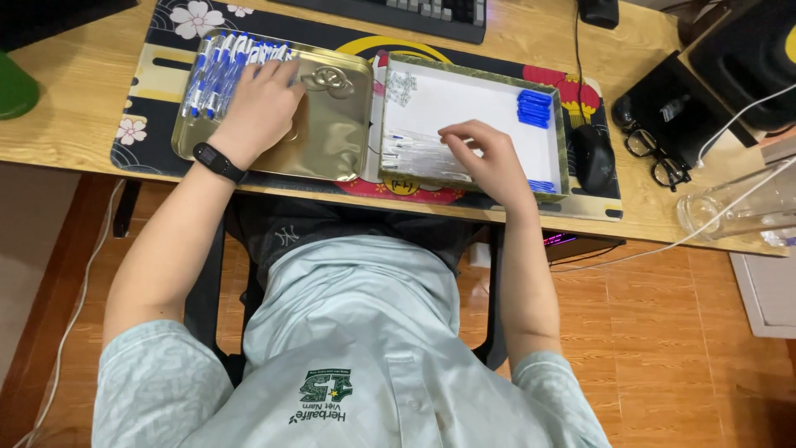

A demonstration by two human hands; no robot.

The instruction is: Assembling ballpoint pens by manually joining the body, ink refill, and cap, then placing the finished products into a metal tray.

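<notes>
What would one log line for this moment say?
left hand: on blue pens in gold tin | right hand: on clear pen tubes in white-lined box | blue caps: far corner

Open passage exists over the bare gold floor of the tin tray [332, 141] at centre and over the white bottom of the shallow box [464, 104] between the clear pen barrels [414, 153] and the blue caps [534, 108]. The far edge is closed off by the keyboard [414, 12]. To the right, the mouse [594, 156], eyeglasses [651, 153] and clear glass jar [734, 207] crowd the desk, leaving only narrow strips of wood between them.
</notes>
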